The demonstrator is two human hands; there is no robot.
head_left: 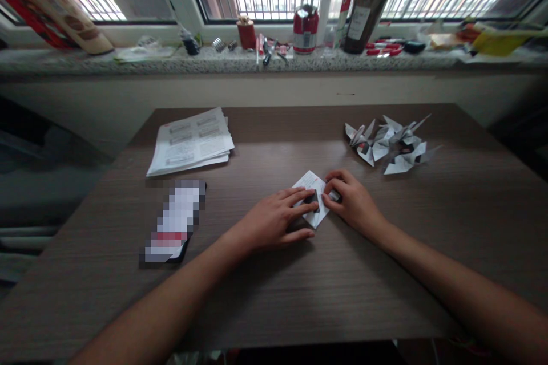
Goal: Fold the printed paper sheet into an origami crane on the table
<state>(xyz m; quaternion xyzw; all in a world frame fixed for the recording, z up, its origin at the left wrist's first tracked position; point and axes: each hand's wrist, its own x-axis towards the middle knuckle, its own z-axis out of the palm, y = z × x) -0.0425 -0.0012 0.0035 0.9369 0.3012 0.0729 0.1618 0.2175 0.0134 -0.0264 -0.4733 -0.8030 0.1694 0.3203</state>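
A small folded square of printed paper (310, 179) lies cornerwise on the table, white with a dark patch and a touch of red. My left hand (278, 218) rests on its left part, the fingers stretched out and spread over it, covering some of the print. At the right corner my right hand (351, 198) has its thumb and fingertips bent together in a pinch on the paper's edge. The exact fold under those fingertips is hidden.
Several folded paper cranes (405, 145) sit clustered at the back right of the brown table (240, 302). A stack of printed sheets (192, 142) lies back left, with a blurred-out phone (177, 222) nearer. The windowsill (149, 64) holds a soda can (305, 28) and a dark-filled cup (363, 20).
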